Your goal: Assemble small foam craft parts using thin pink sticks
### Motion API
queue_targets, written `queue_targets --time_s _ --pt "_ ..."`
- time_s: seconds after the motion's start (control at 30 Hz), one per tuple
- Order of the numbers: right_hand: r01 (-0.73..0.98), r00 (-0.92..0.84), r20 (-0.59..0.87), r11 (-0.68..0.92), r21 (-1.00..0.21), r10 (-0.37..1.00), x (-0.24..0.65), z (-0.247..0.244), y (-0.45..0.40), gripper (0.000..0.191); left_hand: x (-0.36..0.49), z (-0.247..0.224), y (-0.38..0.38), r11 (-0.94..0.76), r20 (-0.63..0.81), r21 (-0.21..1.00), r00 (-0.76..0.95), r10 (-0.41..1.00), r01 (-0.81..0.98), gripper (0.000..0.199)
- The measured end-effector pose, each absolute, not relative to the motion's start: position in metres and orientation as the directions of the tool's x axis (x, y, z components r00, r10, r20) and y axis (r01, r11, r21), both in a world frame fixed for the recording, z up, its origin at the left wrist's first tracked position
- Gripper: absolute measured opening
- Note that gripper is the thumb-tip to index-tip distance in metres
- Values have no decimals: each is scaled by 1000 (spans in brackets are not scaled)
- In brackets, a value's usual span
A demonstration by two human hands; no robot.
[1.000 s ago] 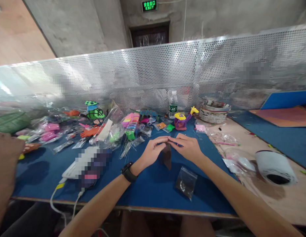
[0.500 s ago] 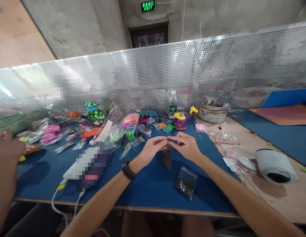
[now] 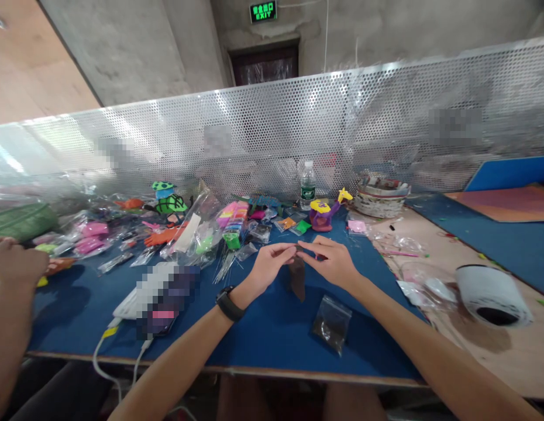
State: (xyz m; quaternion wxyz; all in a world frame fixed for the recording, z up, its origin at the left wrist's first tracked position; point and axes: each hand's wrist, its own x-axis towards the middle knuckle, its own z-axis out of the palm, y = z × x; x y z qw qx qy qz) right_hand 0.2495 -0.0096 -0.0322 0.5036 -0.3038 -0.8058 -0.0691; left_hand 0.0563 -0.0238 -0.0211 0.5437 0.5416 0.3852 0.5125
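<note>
Beyond the grip, a long, silvery, perforated metal panel stands behind the dark blue flat tabletop beneath both hands. Well to the right of the grip is a white, rounded container with a dark opening; beyond the grip to the right sits a pale, round, woven-looking basket. The left hand, below a black wristwatch, and the right hand meet fingertip to fingertip, each with thumb and fingers pinched nearly closed on a brown, flat, pointed piece that hangs between them. Behind the grip stands a clear plastic bottle with a green label, just beside a purple-and-yellow giraffe-like figure. Nearer than the grip, slightly right, lies a small, clear zip bag with dark contents.
</note>
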Motion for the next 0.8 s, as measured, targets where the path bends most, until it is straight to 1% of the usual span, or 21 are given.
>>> queue_targets --time_s 0.2,0.33,0.6,0.8 --pt "565 -320 832 797 -216 453 251 -33 -9 31 56 -21 -24 -165 179 980 129 975 -107 36" --pt "588 -336 823 785 -196 457 252 -33 -9 34 58 -20 -27 -167 182 978 116 976 -128 38" --pt "606 -316 832 772 -192 455 249 -31 -13 30 59 -18 -30 -74 131 949 169 977 -305 35" --pt "642 -323 821 746 -176 472 248 -31 -15 34 58 -16 -33 -23 132 914 245 960 -405 32"
